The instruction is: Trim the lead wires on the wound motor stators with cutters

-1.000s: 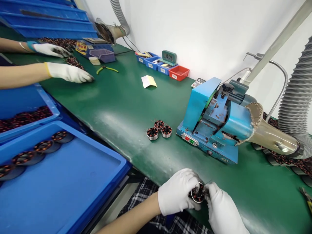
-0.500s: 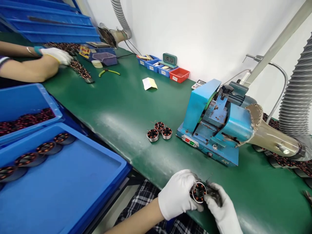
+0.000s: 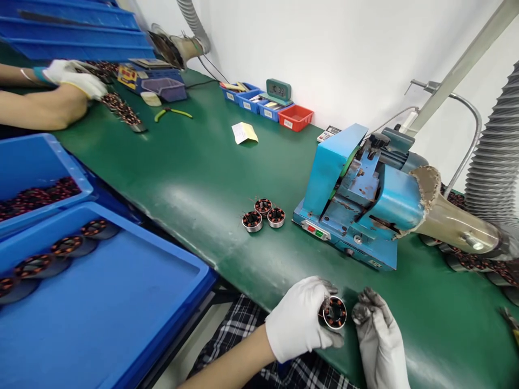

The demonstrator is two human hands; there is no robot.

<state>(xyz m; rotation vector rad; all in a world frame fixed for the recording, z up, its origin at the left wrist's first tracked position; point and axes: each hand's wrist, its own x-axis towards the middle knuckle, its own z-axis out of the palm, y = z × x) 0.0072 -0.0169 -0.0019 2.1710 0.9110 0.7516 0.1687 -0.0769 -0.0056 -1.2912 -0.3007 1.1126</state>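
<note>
In a white glove, my left hand (image 3: 302, 319) grips a round metal ring with copper windings (image 3: 334, 313) near the table's front edge. My right hand (image 3: 379, 329), in a white glove with blackened fingertips, is just right of the ring and apart from it. Its fingers are curled together, and whatever they may hold is too small to make out. Three similar wound rings (image 3: 263, 213) sit grouped on the green table (image 3: 194, 162), left of a blue machine (image 3: 352, 200).
A blue tray (image 3: 117, 302) with a row of wound stacks lies at the left. Small bins, a red one (image 3: 296, 117) among them, line the wall. A co-worker's gloved hands (image 3: 77, 81) touch a wound stack at upper left. More parts lie behind the duct (image 3: 462, 224).
My right hand has come away from the ring and moved right, its fingers curled. My left hand still holds the ring. The whole view has shifted slightly.
</note>
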